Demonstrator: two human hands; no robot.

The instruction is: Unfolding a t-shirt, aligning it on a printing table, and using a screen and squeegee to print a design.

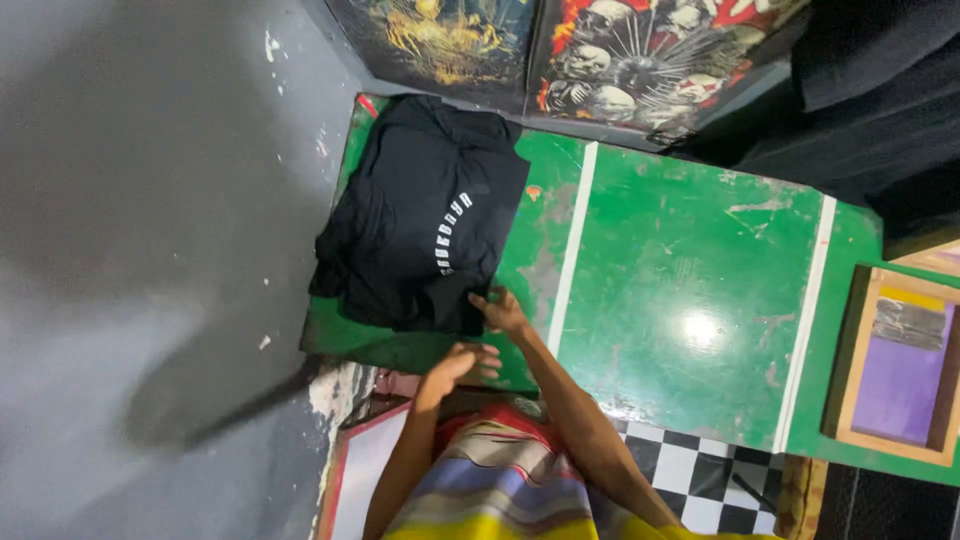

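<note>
1. Head view, the garment: we look down on a green worktop (690,290) crossed by two white stripes, and a black garment (420,215) with an arc of white lettering lies folded on its left end, close to the grey wall (150,200). The cloth hangs a little over the worktop's left edge.

2. Head view, right hand: our right hand (500,312) rests on the near lower corner of the black garment, fingers laid on the cloth and touching it. Its grip is narrow and flat; we cannot tell whether it pinches the fabric or only presses on it.

3. Head view, left hand: our left hand (458,362) sits just below the garment's near edge, at the front rim of the worktop, close beside the right hand. The fingers are loosely curled with nothing between them, so that grip holds nothing.

4. Head view, surroundings: a wooden frame (900,365) with a purple panel lies at the right end of the worktop, well apart from the garment. Dark printed cloths with skull pictures (620,55) hang behind the far edge. A black-and-white chequered floor (700,480) shows below the worktop's near edge, and striped clothing (500,480) in red, blue and yellow fills the bottom of the view between our forearms.
</note>
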